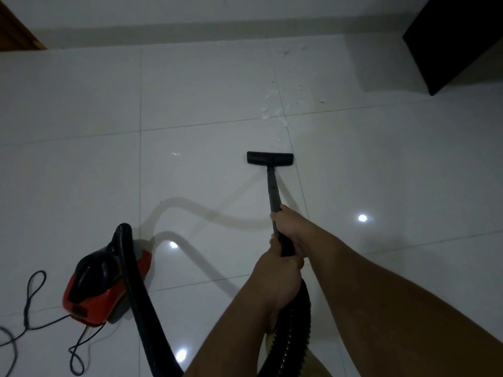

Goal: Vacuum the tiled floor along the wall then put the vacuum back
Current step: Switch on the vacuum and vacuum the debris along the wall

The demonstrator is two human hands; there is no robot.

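Floor: glossy white tiles with thin dark grout lines; several bright ceiling-light reflections show on it.
Wall: white, running across the top of the view, meeting the floor at a pale skirting band.
Debris: small white scraps scattered on the tiles between the wall and the floor nozzle, just ahead of the nozzle and slightly to its right.
Floor nozzle: black, flat on the tile, its long side roughly parallel to the wall, well apart from the skirting.
Wand: grey tube rising from the nozzle toward the person.
Right hand: wrapped closed around the wand, the farther of the two hands.
Left hand: wrapped closed around the black grip end where the hose joins, just behind the right hand.
Hose: black ribbed, looping from the vacuum body down out of view and back up to the grip.
Vacuum body: red and black canister on the floor at lower left, well apart from the nozzle.
Power cord: dark, lying in loose loops left of the canister.
Dark cabinet: black block at upper right, beside the wall, to the right of the debris.
Wooden edge: brown, upper left corner.
Writing: no legible brand or label.
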